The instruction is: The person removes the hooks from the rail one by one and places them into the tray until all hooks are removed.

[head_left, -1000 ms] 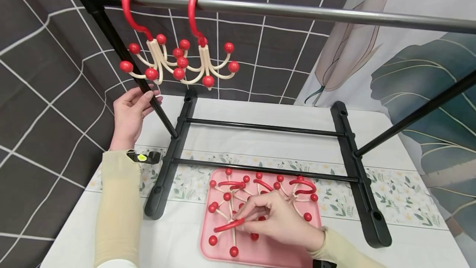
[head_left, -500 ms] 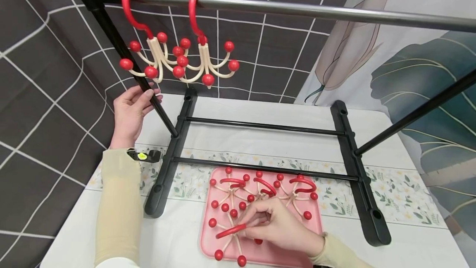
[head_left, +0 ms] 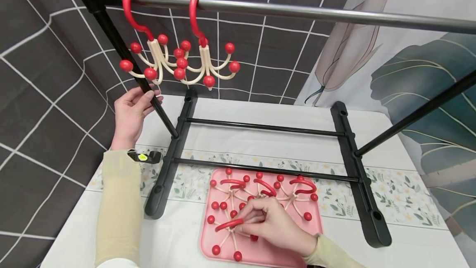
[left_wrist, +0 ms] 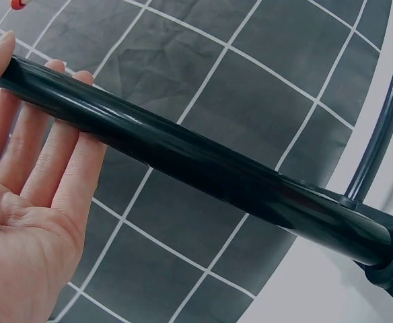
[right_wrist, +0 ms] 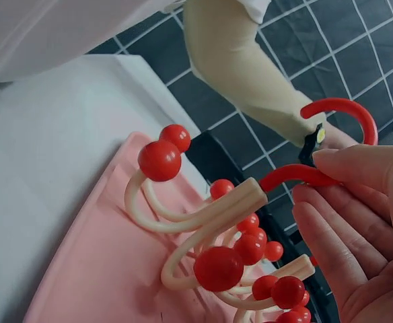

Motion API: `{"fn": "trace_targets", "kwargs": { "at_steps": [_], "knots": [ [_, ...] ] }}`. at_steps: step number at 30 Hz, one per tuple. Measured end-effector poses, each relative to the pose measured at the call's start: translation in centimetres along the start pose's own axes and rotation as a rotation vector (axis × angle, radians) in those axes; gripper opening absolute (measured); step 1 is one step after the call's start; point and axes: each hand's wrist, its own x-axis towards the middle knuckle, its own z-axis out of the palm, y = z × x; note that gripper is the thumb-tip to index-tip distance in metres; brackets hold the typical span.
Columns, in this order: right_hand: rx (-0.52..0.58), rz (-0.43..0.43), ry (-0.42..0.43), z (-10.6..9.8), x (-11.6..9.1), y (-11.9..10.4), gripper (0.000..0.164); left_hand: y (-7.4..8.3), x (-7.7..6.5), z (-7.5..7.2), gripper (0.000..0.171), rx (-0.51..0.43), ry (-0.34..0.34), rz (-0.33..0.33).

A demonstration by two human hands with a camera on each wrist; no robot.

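My left hand (head_left: 128,115) holds the slanting black post (head_left: 165,118) of a garment rack, thumb on one side and fingers on the other. In the left wrist view the fingers wrap behind the post (left_wrist: 196,158). Over the pink tray, my right hand (head_left: 275,226) pinches the red hook (head_left: 227,225) of a multi-arm hanger. Its cream arms end in red balls, as the right wrist view shows on the hanger (right_wrist: 233,208); thumb and fingers meet low on the hook. Two similar hangers, a left one (head_left: 158,59) and a right one (head_left: 205,59), hang from the metal rail (head_left: 297,10).
Several more hangers lie in the pink tray (head_left: 208,247), including one with its red hook (head_left: 303,183) at the back right. The rack's black feet, left (head_left: 158,189) and right (head_left: 366,202), and a crossbar (head_left: 267,168) stand behind and beside the tray.
The hanger in my right hand has turned, its lower balls shifting first right, then slightly back left. My left hand keeps its place on the post.
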Motion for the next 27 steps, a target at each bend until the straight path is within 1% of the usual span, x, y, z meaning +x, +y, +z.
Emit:
{"fn": "trace_targets", "kwargs": {
  "at_steps": [2, 8, 12, 15, 17, 20, 23, 27],
  "knots": [
    [-0.003, 0.005, 0.003, -0.1, 0.0, 0.2, 0.011, 0.0, 0.0, 0.0, 0.030, -0.002, -0.001, 0.000],
    [-0.022, 0.010, 0.004, -0.1, 0.0, 0.1, 0.016, 0.0, -0.1, 0.1, 0.037, -0.001, 0.001, -0.005],
    [-0.039, -0.024, 0.002, -0.1, -0.1, -0.4, 0.022, 0.0, -0.1, 0.1, 0.038, -0.006, 0.002, 0.000],
    [-0.054, -0.041, 0.006, -0.2, -0.2, -1.1, 0.025, 0.1, -0.1, 0.2, 0.036, -0.004, 0.004, 0.002],
    [-0.066, -0.060, 0.013, -0.5, -0.1, -1.9, 0.028, 0.1, -0.1, 0.1, 0.033, 0.001, 0.007, 0.002],
    [-0.103, -0.122, 0.031, -1.3, 0.2, -3.6, 0.032, 0.2, -0.1, 0.1, 0.029, 0.006, 0.012, -0.005],
    [-0.158, -0.230, 0.067, -2.4, 0.9, -5.9, 0.038, 0.3, -0.1, 0.1, 0.028, 0.013, 0.015, -0.015],
    [-0.280, -0.343, 0.152, -4.0, 2.3, -9.5, 0.043, 0.3, -0.2, 0.1, 0.028, 0.031, 0.015, -0.020]
  ]
}}
